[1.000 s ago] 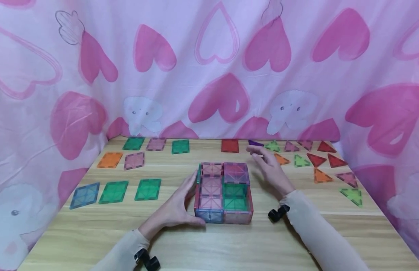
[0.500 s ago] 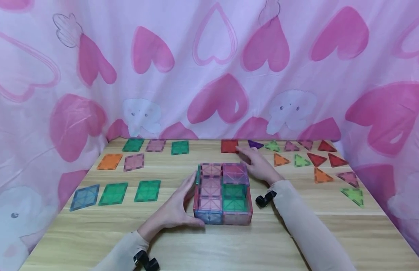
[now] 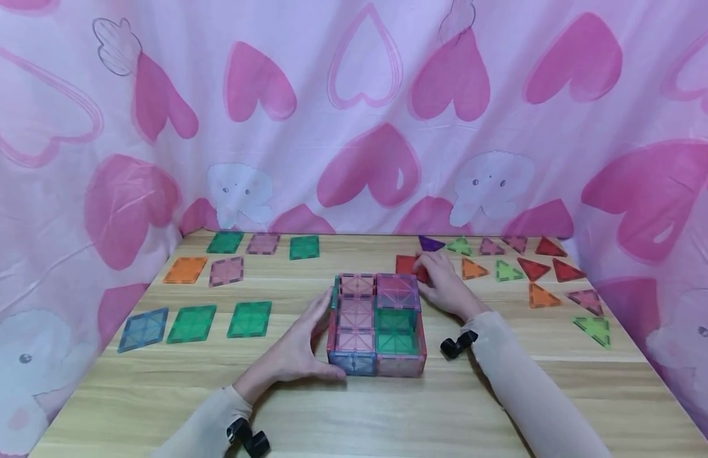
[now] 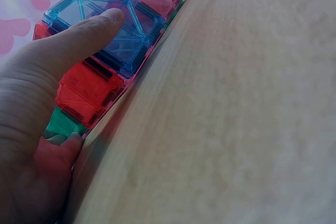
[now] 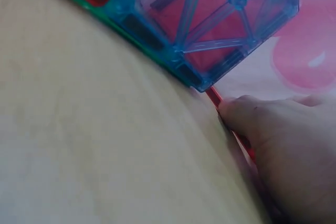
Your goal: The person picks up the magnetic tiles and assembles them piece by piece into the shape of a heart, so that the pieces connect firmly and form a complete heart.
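A low box built of see-through magnetic tiles [image 3: 356,318] stands in the middle of the wooden table, with pink, green, purple, red and blue pieces in it. At its left front corner my left hand [image 3: 293,353] holds it. The thumb lies across a blue front tile [image 4: 100,1] in the left wrist view, and the fingers run along the left side. Behind the box's back right corner, my right hand [image 3: 445,283] grips a red square magnetic tile [image 3: 406,264]. In the right wrist view the red tile's edge lies low at the table, right by a blue side tile [image 5: 210,40].
Loose green, pink, orange and blue square tiles [image 3: 249,320] lie at the left and back left. Several triangle tiles [image 3: 509,271] in various colours spread over the back right. A pink heart-print curtain [image 3: 371,168] hangs behind the table.
My right hand has moved left to the red square tile, taken hold of it and drawn it nearer and to the right, toward the box. My left hand has stayed at the box.
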`<control>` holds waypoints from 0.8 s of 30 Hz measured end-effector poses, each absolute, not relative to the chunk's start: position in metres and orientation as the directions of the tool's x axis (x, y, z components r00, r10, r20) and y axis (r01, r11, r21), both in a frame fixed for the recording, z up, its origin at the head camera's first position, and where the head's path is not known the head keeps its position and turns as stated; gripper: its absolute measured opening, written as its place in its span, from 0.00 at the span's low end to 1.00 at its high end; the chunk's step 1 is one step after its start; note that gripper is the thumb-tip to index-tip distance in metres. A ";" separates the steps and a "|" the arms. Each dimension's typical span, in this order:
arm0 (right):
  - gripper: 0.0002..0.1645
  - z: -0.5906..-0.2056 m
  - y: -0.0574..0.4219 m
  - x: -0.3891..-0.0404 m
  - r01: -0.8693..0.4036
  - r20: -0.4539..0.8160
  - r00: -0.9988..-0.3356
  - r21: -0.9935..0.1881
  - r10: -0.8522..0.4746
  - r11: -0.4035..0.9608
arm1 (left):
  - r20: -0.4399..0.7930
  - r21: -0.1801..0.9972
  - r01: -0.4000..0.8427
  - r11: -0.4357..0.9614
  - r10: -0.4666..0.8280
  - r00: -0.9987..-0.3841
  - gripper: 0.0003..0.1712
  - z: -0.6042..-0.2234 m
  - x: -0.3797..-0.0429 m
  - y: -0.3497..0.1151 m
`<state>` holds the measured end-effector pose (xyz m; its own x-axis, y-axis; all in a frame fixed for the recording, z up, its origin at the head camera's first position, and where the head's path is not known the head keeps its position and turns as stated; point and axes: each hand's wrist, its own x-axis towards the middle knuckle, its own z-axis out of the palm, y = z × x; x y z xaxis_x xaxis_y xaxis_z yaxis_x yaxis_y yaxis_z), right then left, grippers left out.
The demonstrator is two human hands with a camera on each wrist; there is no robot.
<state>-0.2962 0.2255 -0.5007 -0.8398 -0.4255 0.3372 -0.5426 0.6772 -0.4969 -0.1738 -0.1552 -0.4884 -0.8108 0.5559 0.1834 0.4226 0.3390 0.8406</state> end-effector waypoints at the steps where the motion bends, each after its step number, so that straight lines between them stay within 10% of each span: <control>1: 0.12 -0.500 0.226 -0.296 -0.535 0.337 -0.845 -0.506 -0.416 0.677 | 0.180 0.839 0.421 0.344 0.555 -0.812 0.90 -0.488 -0.174 -0.155; 12: 0.38 -0.496 0.235 -0.284 -0.424 0.345 -0.904 -0.637 -0.254 0.644 | 0.173 0.839 0.417 0.351 0.554 -0.814 0.89 -0.486 -0.174 -0.155; 24: 0.43 -0.484 0.254 -0.259 -0.332 0.338 -0.937 -0.785 -0.088 0.523 | 0.164 0.855 0.411 0.316 0.587 -0.793 0.89 -0.487 -0.175 -0.160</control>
<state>-0.2593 0.2538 -0.4839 -0.9370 -0.0879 0.3380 -0.3322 0.5231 -0.7849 -0.1748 -0.1599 -0.4872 -0.7931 0.5866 0.1640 0.4107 0.3161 0.8552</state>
